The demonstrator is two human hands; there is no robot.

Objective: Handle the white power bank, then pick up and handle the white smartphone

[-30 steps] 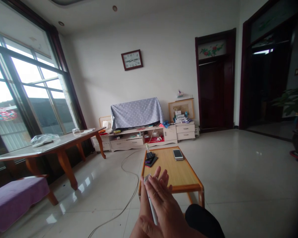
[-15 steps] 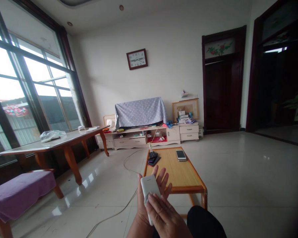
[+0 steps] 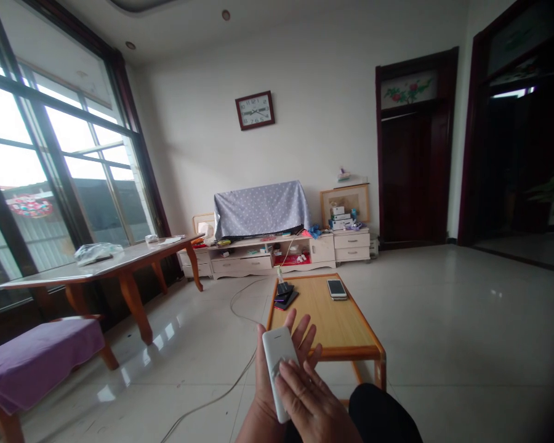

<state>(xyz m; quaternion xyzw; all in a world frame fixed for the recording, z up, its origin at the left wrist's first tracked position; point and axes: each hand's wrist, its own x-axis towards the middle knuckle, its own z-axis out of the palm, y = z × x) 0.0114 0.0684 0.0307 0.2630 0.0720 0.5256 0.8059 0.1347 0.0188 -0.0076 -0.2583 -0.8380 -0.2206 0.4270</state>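
My left hand lies palm up at the bottom centre and holds a flat white device, like a power bank or remote, its fingers spread behind it. My right hand rests on the lower half of that device, fingertips pressed on its face. Both hands hover above my dark-clad knee, just in front of the near edge of a low wooden coffee table.
A white phone and dark devices with a cable running over the floor lie on the coffee table. A long table and purple-cushioned bench stand at the left; a covered TV on a white cabinet is at the back wall.
The device turned from edge-on to face-up in my left hand, and my right hand slid down from covering it to its lower half. The view shifted slightly.
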